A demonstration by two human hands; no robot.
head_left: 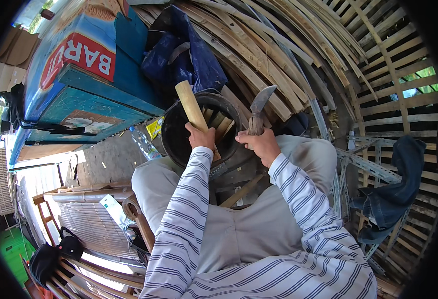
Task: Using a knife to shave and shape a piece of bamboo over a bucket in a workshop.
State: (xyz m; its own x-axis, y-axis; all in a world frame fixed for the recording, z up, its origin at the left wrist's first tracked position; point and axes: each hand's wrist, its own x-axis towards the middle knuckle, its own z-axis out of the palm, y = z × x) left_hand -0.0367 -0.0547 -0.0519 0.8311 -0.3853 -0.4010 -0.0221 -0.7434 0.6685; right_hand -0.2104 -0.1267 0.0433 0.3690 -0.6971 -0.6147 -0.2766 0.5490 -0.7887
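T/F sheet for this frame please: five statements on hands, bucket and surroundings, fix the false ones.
1. The left hand grips a bamboo piece. True.
2. The right hand holds a hammer. False: it holds a knife with a curved blade.
3. The black bucket is empty. False: several cut pieces stand in it.
4. A dark blue cloth hangs on the person's right. True.
5. Both sleeves are plain white. False: they are white with dark stripes.

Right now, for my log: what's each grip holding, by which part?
Left grip: bamboo piece, toward its nearer end. Right grip: curved knife, by its handle.
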